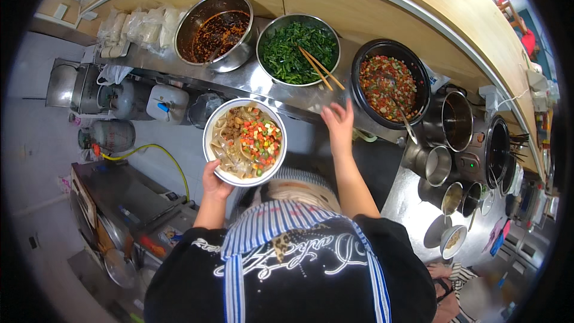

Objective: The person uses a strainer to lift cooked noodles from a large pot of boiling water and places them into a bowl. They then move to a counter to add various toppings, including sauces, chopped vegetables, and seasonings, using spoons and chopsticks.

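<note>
My left hand [216, 182] grips the rim of a white bowl [206, 143] with a dark line around its edge. Wide flat noodles [231, 157], browned minced meat [233, 126] and diced red, green and pale vegetables [262, 141] fill it. My right hand [338, 121] is empty, its fingers spread near the counter edge. Just beyond those fingers, a pair of wooden chopsticks [320, 68] rests across a steel basin [264, 68] of chopped green leaves [287, 47]. To the right stands a black pot [357, 94] of diced vegetables, a metal spoon [406, 123] leaning in it.
A steel pot [245, 54] of dark red chili oil stands left of the greens, beside bagged white packages [152, 24]. Several steel pots [433, 166] and a cooker [471, 161] crowd the right counter. Gas cylinders [112, 134] stand at left. Another person's hand [439, 271] shows at lower right.
</note>
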`<state>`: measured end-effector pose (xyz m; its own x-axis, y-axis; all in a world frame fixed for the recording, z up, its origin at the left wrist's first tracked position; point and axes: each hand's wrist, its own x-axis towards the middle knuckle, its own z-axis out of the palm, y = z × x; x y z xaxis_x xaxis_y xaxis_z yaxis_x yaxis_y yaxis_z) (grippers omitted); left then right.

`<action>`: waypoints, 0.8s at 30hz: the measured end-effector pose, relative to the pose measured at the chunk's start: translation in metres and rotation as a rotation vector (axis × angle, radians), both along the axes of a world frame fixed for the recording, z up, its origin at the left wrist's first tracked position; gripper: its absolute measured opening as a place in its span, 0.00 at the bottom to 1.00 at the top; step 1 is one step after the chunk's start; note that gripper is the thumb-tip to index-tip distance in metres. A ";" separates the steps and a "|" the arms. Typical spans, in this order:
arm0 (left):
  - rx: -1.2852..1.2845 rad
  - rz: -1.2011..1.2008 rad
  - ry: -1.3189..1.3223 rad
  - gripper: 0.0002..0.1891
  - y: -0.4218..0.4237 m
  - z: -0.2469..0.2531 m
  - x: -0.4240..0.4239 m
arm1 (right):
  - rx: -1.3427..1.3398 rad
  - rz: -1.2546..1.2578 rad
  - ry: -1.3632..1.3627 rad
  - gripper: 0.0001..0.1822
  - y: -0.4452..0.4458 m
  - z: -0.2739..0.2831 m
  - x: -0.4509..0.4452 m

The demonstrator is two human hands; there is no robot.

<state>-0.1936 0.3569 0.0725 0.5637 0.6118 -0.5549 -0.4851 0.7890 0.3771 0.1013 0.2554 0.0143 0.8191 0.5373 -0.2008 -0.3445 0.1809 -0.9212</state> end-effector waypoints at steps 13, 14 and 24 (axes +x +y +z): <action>-0.183 -0.157 -0.161 0.30 0.136 -0.094 0.035 | -0.066 -0.643 -0.189 0.12 0.155 0.031 0.105; -0.221 -0.168 -0.173 0.30 0.137 -0.097 0.037 | -0.089 -0.595 -0.251 0.12 0.151 0.029 0.101; -0.076 -0.180 0.029 0.32 0.139 -0.121 0.041 | -0.440 -0.191 -0.656 0.11 0.091 0.066 0.040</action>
